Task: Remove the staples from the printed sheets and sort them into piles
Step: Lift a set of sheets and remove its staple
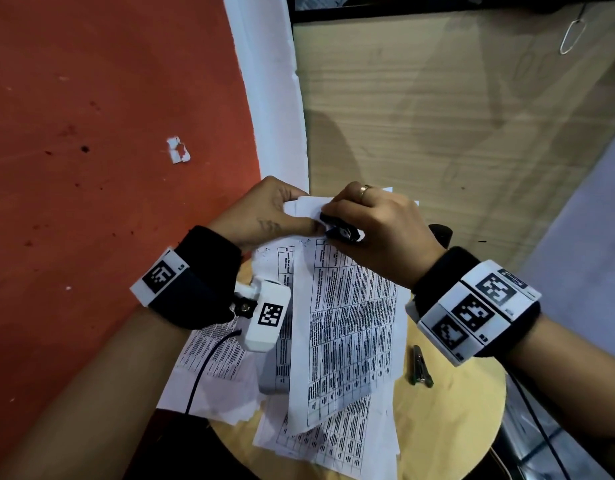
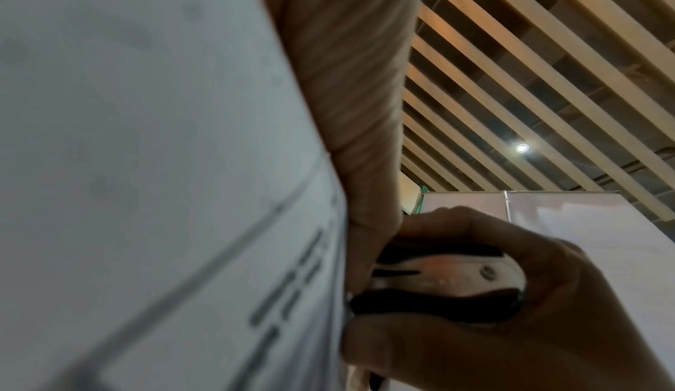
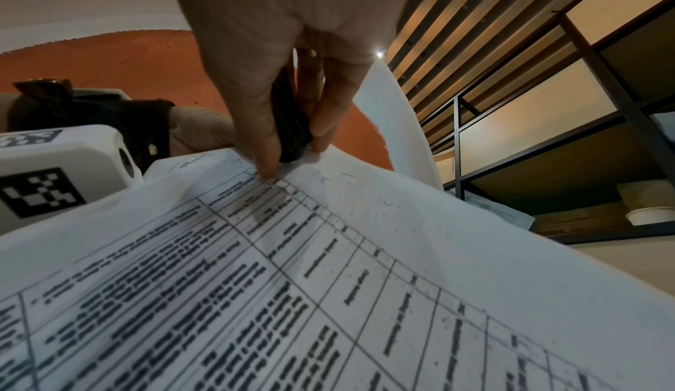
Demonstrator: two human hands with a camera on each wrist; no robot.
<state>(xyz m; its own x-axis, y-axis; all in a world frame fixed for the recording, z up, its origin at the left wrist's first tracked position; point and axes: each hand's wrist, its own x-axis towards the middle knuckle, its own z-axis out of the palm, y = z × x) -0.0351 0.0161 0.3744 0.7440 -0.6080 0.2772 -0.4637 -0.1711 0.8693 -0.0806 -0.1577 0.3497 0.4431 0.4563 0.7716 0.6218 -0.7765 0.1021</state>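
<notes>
1. Head view, far left: torn paper scrap (image 1: pixel 178 150) on red floor (image 1: pixel 91 133), well apart from the work. Likely a sign of how easily a corner rips off.
2. Left hand (image 1: pixel 264 216) lifted above the table, thumb and fingers pinching the top corner of the stapled printed sheets (image 1: pixel 347 323). Rest of the bundle hanging down unsupported toward the round wooden table (image 1: pixel 472 393). Risk: weight plus pull tearing the corner at the pinch.
3. Loose printed pages (image 1: pixel 212 375) beneath, overlapped and skewed, one edge past the table rim. Risk: hanging bundle dragging them off, or mixing piles not yet clearly separated.
4. Staple remover (image 1: pixel 340 230) at the same corner, squeezed in the right hand (image 1: pixel 378 220), thumb and fingers wrapped round it; close up, black and metal body (image 2: pixel 445 276) tight against the paper edge. Staple itself not visible, so bite on it impossible to confirm. Risk: claws catching paper only and gouging it, or a sideways yank ripping the hole open.
5. Left thumb just beside the claws. Risk: slip nicking it.
6. Farther right on the table: small green-tipped metal tool (image 1: pixel 420 367), untouched. Risk: freed staple dropping unseen among the sheets.
</notes>
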